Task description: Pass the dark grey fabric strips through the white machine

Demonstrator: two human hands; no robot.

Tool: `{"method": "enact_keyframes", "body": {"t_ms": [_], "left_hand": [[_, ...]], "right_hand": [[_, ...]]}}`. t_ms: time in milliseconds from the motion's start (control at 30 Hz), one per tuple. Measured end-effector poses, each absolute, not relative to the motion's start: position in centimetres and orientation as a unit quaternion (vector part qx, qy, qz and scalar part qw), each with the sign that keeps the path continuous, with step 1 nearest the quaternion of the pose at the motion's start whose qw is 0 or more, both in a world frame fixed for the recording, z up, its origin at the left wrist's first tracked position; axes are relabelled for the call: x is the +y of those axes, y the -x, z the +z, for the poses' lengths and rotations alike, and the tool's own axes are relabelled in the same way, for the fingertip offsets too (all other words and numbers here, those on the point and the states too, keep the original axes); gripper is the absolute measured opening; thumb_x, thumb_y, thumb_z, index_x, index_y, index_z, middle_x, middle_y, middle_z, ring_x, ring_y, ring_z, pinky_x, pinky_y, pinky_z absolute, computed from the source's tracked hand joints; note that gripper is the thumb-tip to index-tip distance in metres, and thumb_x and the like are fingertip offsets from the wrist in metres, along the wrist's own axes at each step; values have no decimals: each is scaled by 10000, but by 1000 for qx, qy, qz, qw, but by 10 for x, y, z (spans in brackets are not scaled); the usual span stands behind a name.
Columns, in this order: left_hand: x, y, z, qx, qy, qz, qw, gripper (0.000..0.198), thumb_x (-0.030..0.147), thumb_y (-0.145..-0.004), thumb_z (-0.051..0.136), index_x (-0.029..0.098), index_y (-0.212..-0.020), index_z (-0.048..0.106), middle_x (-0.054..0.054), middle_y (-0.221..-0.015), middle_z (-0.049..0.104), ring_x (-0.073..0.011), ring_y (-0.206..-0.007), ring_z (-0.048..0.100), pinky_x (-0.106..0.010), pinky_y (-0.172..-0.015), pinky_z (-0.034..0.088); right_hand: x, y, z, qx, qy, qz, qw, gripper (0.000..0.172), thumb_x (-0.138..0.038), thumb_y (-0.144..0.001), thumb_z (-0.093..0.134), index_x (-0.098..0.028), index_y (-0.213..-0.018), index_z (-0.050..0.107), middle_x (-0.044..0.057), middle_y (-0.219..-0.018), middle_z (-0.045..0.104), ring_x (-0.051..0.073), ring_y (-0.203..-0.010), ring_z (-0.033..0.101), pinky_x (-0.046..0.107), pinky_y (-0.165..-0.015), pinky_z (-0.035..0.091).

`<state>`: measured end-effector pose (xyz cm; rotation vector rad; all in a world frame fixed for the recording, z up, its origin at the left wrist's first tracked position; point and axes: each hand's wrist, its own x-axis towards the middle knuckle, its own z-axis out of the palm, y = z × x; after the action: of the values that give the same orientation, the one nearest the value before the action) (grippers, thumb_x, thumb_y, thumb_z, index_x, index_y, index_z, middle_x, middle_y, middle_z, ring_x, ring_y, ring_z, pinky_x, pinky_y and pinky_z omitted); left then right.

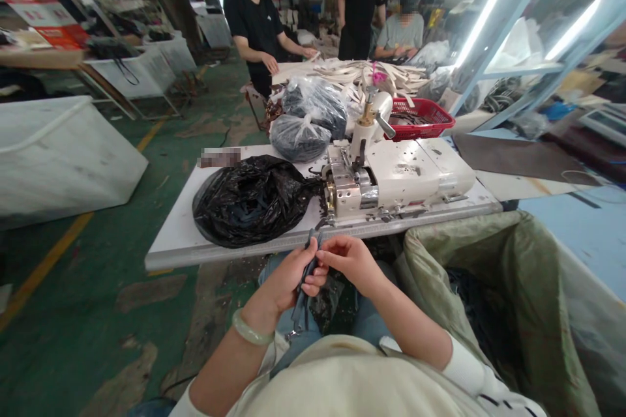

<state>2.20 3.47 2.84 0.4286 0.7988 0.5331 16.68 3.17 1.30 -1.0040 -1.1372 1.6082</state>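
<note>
A narrow dark grey-blue strap (304, 290) hangs down in front of me, with a small metal clasp (293, 335) at its lower end. My left hand (280, 280), with a pale green bangle (252, 328) on its wrist, grips the strap. My right hand (348, 262) pinches the strap near its upper part, fingertips meeting my left fingers. Both hands are over my lap, just below the front edge of a white work table (177, 249). On that table stands a cream-white industrial strap-processing machine (391, 176), beyond and to the right of my hands.
A black plastic bag of dark straps (252, 201) lies left on the table. Behind it are clear bags of dark material (299, 137) and a red basket (420, 119). A green-lined bin (493, 273) stands at my right. Co-workers (254, 26) stand beyond a pile of pale strips (362, 75).
</note>
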Motion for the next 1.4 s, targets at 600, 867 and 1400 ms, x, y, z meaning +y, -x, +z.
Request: {"method": "enact_keyframes", "body": {"t_ms": [600, 867, 1400], "left_hand": [[23, -20, 33, 470, -333, 393, 717, 306, 371, -724, 732, 181, -801, 505, 108, -485, 336, -16, -371, 259, -121, -346, 213], [20, -21, 40, 496, -344, 380, 701, 339, 408, -705, 730, 171, -798, 507, 85, -481, 430, -11, -363, 250, -137, -345, 206], [27, -20, 34, 479, -339, 326, 741, 378, 422, -693, 746, 179, -789, 473, 78, -509, 459, -3, -367, 243, -131, -345, 186]], "right_hand": [[41, -177, 2, -333, 262, 751, 507, 280, -411, -764, 730, -212, -943, 649, 33, -859, 653, 90, -568, 490, 224, -565, 442], [44, -170, -7, -259, 229, 791, 505, 205, -343, -762, 753, -175, -854, 680, 19, -762, 666, 58, -522, 485, 168, -544, 441], [52, -182, -8, -312, 248, 750, 527, 218, -358, -796, 721, -169, -895, 679, 44, -817, 672, 72, -548, 486, 196, -553, 419]]}}
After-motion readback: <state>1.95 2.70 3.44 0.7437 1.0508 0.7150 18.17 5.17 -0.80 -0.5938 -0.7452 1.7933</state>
